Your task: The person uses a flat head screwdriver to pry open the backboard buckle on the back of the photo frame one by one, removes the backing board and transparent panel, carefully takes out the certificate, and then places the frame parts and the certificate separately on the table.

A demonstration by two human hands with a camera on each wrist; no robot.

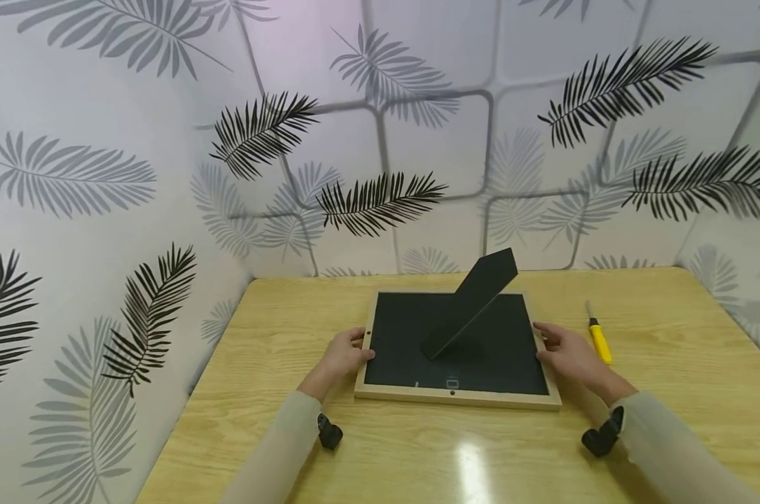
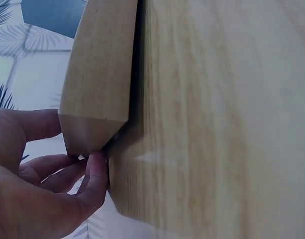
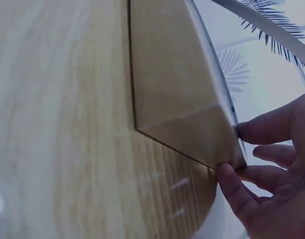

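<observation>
A picture frame (image 1: 411,397) with a pale wooden border lies back side up on the table. Its black backing board (image 1: 398,336) faces me, and a black easel stand (image 1: 489,280) sticks up from it at a slant. My left hand (image 1: 344,353) grips the left border, thumb over the top edge and fingers at the side. At the opposite border, my right hand (image 1: 571,355) holds the frame between thumb and fingers. Both wrist views show fingertips low at the wooden border (image 2: 100,64), close to the tabletop.
Right of the frame lies a screwdriver (image 1: 599,341) with a yellow handle, near my right hand. The wooden table (image 1: 291,315) meets a wall (image 1: 417,245) with a leaf pattern at the back and left. A black device (image 1: 330,432) sits on my left wrist.
</observation>
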